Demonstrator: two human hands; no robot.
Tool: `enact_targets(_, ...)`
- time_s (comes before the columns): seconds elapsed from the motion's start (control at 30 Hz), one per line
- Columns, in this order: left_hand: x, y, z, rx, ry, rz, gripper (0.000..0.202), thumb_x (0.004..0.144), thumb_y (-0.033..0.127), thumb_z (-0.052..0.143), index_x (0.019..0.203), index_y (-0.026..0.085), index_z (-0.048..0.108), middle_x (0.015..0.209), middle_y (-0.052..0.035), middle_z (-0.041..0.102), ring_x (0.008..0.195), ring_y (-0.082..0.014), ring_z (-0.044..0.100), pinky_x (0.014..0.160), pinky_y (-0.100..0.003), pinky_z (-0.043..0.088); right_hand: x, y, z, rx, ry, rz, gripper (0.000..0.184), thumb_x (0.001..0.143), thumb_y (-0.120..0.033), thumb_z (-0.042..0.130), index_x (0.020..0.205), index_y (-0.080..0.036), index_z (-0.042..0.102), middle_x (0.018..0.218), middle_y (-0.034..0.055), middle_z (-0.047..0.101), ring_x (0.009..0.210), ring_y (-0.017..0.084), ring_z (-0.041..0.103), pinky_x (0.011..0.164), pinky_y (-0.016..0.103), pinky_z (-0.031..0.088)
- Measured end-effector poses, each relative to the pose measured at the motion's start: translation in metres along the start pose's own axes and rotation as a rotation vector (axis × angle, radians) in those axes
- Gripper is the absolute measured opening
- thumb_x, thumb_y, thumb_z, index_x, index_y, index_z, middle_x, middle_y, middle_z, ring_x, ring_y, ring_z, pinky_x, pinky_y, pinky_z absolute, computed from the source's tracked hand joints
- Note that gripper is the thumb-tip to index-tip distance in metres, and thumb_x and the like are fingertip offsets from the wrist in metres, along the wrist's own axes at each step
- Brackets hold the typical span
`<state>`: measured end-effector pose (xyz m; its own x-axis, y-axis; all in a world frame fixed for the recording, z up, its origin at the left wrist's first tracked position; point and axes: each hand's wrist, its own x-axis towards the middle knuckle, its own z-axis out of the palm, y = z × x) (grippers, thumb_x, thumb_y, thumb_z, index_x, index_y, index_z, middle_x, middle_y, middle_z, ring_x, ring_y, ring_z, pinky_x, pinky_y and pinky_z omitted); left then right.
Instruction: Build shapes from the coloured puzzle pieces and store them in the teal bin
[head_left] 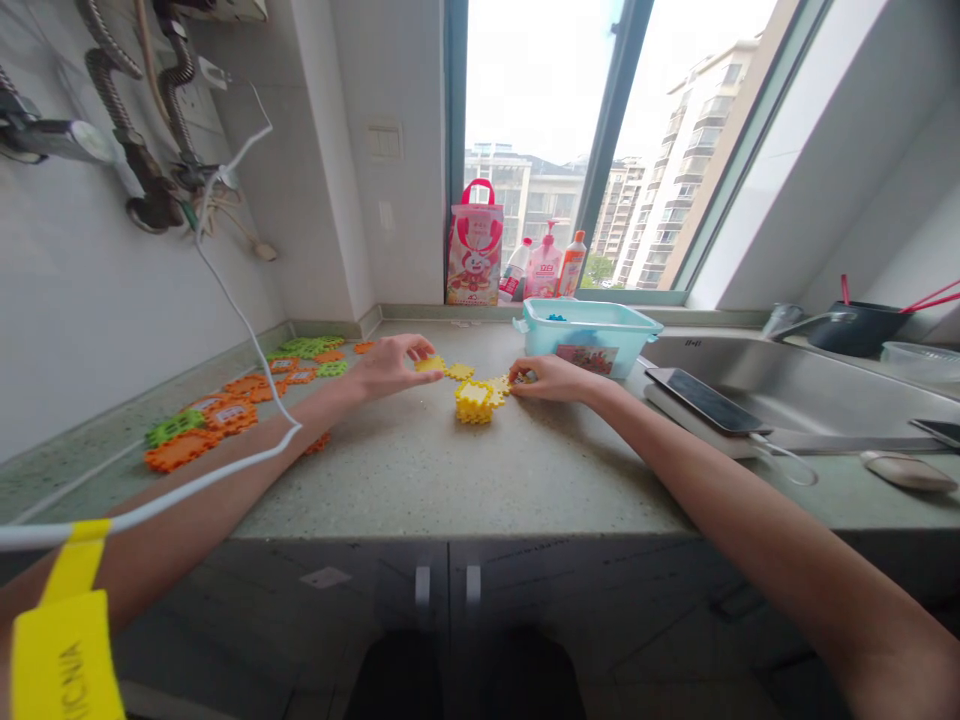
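Note:
My left hand (pixel 394 366) pinches a yellow notched puzzle tile (pixel 430 366) between thumb and fingers, just over the countertop. To its right lies another yellow tile (pixel 460 372) on the counter. A small stack of yellow tiles (pixel 474 402) sits between my hands, nearer to me. My right hand (pixel 553 378) has its fingertips closed at the edge of a pale yellow tile (pixel 499 388) beside the stack. Whether those fingers hold that tile or a separate small piece is hard to see.
Orange tiles (pixel 182 450) and green tiles (pixel 309 347) lie along the left wall. A light blue tub (pixel 589 325) with blue pieces stands behind my right hand. A phone (pixel 705 400) rests by the sink (pixel 787 385). A white cable (pixel 247 325) hangs across the left.

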<state>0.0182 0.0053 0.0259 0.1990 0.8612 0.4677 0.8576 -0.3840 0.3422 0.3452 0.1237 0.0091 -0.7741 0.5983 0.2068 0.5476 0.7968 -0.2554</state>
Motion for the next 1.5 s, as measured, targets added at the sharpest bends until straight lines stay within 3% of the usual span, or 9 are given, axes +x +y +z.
enact_targets(0.17,-0.002,0.040,0.012,-0.194,-0.030,0.157,0.054,0.086,0.066,0.074,0.117,0.023,0.074,0.121,-0.0064,0.078,0.112,-0.0258,0.071,0.098,-0.040,0.055,0.000,0.000,-0.002,-0.008,-0.008,-0.035,0.021,0.092,-0.034,0.074,0.107,-0.020,0.079,0.105,0.0072,0.080,0.090,0.022,0.071,0.077,0.029,0.050)
enact_targets(0.33,-0.005,0.051,0.025,-0.209,-0.114,0.162,0.057,0.086,0.066,0.075,0.124,0.024,0.074,0.125,-0.0063,0.078,0.114,-0.0270,0.071,0.104,-0.041,0.054,-0.002,-0.002,-0.004,-0.005,-0.013,-0.035,0.022,0.093,-0.036,0.073,0.107,-0.021,0.080,0.107,0.0069,0.081,0.092,0.023,0.072,0.078,0.030,0.051)
enact_targets(0.47,-0.004,0.048,0.025,-0.251,-0.122,0.141,0.062,0.089,0.069,0.071,0.131,0.024,0.072,0.133,-0.0073,0.075,0.123,-0.0279,0.068,0.104,-0.040,0.054,-0.002,0.001,-0.005,0.016,-0.025,-0.028,0.023,0.091,-0.032,0.074,0.110,-0.021,0.080,0.108,0.0062,0.081,0.091,0.023,0.072,0.078,0.030,0.051)
enact_targets(0.63,-0.003,0.037,0.020,-0.244,-0.096,0.088,0.062,0.104,0.068,0.043,0.131,0.021,0.073,0.136,-0.0086,0.072,0.127,-0.0287,0.064,0.109,-0.041,0.050,-0.002,0.006,-0.006,0.011,-0.046,-0.023,0.027,0.089,-0.025,0.071,0.114,-0.021,0.080,0.109,0.0056,0.081,0.092,0.022,0.073,0.079,0.029,0.052)
enact_targets(0.93,-0.002,0.020,0.026,-0.059,-0.081,0.061,0.056,0.107,0.052,0.034,0.133,0.020,0.072,0.136,-0.0089,0.072,0.129,-0.0282,0.062,0.117,-0.044,0.044,-0.005,0.004,-0.010,-0.003,0.185,0.024,0.033,0.085,-0.039,0.080,0.111,-0.020,0.077,0.097,0.0074,0.079,0.086,0.024,0.073,0.078,0.034,0.053)
enact_targets(1.07,0.002,0.002,0.035,0.099,-0.189,0.109,0.054,0.102,0.042,0.044,0.147,0.018,0.062,0.153,-0.0113,0.061,0.143,-0.0273,0.053,0.124,-0.044,0.037,-0.005,-0.003,-0.012,0.093,0.327,-0.039,0.028,0.086,-0.038,0.077,0.108,-0.020,0.076,0.098,0.0073,0.079,0.089,0.024,0.073,0.080,0.034,0.054)
enact_targets(1.2,0.005,-0.006,0.042,0.223,-0.347,0.139,0.059,0.102,0.031,0.039,0.159,0.017,0.049,0.166,-0.0091,0.049,0.153,-0.0229,0.043,0.130,-0.039,0.029,-0.005,-0.028,-0.011,0.192,0.423,-0.163,0.029,0.087,-0.041,0.077,0.108,-0.021,0.075,0.101,0.0062,0.079,0.093,0.023,0.073,0.078,0.034,0.055)
enact_targets(1.37,0.004,0.004,0.037,0.409,-0.269,0.150,0.052,0.099,0.036,0.045,0.145,0.023,0.065,0.140,-0.0103,0.069,0.125,-0.0270,0.065,0.111,-0.039,0.047,-0.006,-0.066,-0.005,0.173,0.437,-0.319,0.026,0.090,-0.042,0.078,0.109,-0.023,0.076,0.106,0.0056,0.077,0.094,0.021,0.070,0.082,0.034,0.055)
enact_targets(1.5,0.002,0.004,0.030,0.461,-0.194,0.077,0.049,0.099,0.051,0.049,0.127,0.023,0.078,0.119,-0.0116,0.073,0.111,-0.0291,0.068,0.102,-0.041,0.051,-0.005,-0.077,0.003,0.156,0.364,-0.357,0.025,0.091,-0.041,0.079,0.108,-0.022,0.078,0.102,0.0061,0.076,0.094,0.022,0.070,0.084,0.034,0.054)
